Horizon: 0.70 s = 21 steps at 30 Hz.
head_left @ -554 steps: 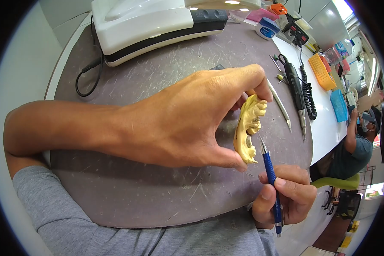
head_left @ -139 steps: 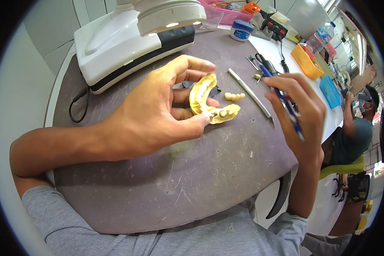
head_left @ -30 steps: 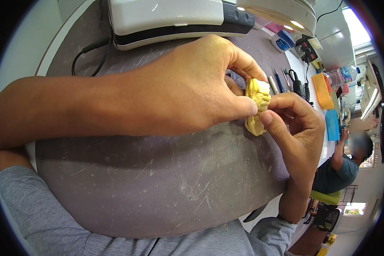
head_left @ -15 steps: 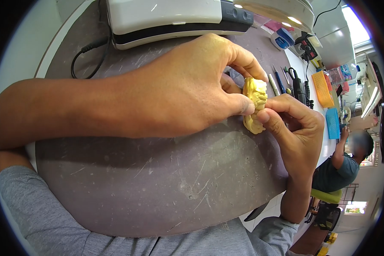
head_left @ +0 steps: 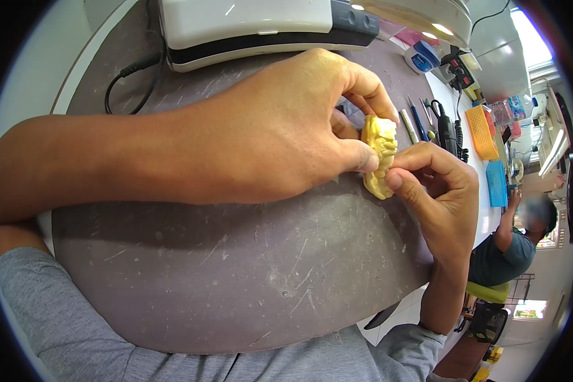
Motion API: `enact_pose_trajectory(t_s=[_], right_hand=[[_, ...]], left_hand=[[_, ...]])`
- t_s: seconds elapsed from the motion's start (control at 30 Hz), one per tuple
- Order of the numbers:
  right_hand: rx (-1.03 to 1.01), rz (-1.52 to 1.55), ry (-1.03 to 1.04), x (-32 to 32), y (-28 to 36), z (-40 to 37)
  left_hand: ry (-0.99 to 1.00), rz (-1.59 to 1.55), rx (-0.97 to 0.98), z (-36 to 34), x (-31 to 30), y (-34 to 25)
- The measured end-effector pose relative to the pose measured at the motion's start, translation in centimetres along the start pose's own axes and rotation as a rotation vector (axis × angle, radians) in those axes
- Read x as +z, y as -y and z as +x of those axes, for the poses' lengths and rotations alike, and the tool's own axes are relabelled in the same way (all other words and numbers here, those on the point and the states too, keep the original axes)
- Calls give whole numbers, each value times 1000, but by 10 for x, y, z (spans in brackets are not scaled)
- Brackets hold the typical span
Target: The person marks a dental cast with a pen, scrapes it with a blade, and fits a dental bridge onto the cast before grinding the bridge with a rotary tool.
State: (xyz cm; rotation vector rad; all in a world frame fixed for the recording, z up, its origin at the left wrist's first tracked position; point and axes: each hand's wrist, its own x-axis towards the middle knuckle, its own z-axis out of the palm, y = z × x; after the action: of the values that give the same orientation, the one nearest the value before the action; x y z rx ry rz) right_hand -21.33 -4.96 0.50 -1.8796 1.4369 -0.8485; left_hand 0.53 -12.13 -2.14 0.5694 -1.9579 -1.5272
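A grey sleeve (head_left: 44,299) covers the person's left upper arm, and the bare forearm crosses a scratched brown-grey benchtop (head_left: 235,280). Beyond it lie a black cable (head_left: 137,67) and a white bench unit (head_left: 248,22) with a black band along its lower edge. The left hand (head_left: 299,130) is closed around a yellow dental cast (head_left: 380,140), thumb on its near face and forefinger curled over the far end. The cast is held up above the bench, toothed side turned to the right.

A lit lamp head (head_left: 407,14) overhangs at the top. Past the cast lie a slim metallic tool (head_left: 409,127), a blue pencil (head_left: 419,123) and, farther off, a blue-lidded jar (head_left: 421,58). The right hand (head_left: 436,188) has thumb and forefinger drawn together against the cast's toothed side — whether they grip anything there is hidden. Farther right are a black rotary handpiece (head_left: 447,130), an orange basket (head_left: 481,132), a blue basket (head_left: 496,183) and a co-worker (head_left: 503,258) in a dark teal shirt.
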Motion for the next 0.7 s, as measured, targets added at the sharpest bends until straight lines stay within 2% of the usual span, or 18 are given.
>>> enact_pose_trajectory(t_s=[0.1, 0.17, 0.23, 0.3, 0.37, 0.47, 0.53, 0.57, 0.63, 0.7], right_hand=[[-18, 46, -69, 0, 1, -1], [-70, -32, -223, -13, -2, -1], [-106, -105, -314, -24, -3, 1], [-178, -449, -402, -34, -5, 2], [-165, -492, -375, -35, -5, 5], [-219, -565, -300, -34, -3, 12], [-270, -599, -111, -31, 0, 21], [-267, -596, -119, -29, -1, 27], [-426, -596, -34, -22, -7, 42], [-406, -586, -8, -17, -11, 53]], left_hand=[[9, 88, -14, -2, -2, -5], [13, 162, -15, -3, -5, -9], [-19, 696, 213, -5, -10, -11], [-33, 736, 258, -4, -12, -7], [8, 771, 359, -3, -12, -7], [29, 723, 406, -1, -7, -5], [43, 700, 389, 0, -4, -5], [44, 675, 372, 0, -3, -5], [29, 660, 390, 1, -1, -3], [5, 641, 406, 1, -1, 1]])
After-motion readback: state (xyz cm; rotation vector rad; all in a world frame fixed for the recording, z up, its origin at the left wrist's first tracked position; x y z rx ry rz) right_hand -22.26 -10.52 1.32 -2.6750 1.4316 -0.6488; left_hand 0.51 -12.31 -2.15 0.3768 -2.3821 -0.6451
